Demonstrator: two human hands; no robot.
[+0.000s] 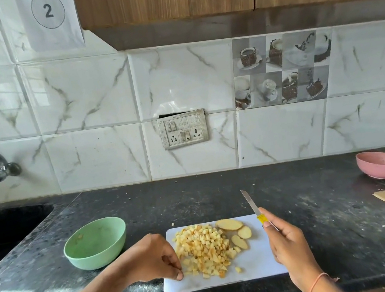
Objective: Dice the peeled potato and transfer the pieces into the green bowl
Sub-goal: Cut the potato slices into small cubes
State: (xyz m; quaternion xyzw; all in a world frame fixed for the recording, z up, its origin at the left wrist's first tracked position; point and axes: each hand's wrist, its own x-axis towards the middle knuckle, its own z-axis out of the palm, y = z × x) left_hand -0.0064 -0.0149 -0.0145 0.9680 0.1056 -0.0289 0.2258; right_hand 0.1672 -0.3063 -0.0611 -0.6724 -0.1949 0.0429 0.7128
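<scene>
The left hand (156, 258) curls its fingers (176, 274) against the diced potato pile (203, 248), seemingly pinching pieces, green bowl (96, 243) just beyond its knuckles, while the right hand (289, 245) grips a yellow-handled knife (253, 205).

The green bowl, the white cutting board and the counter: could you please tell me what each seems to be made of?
The green bowl looks like matte plastic or melamine: even pastel colour, dull sheen, thick rounded rim. The white cutting board seems to be smooth plastic: thin, uniform, with rounded corners. The counter looks like polished black granite, speckled and faintly reflective, though it could be another stone.
</scene>
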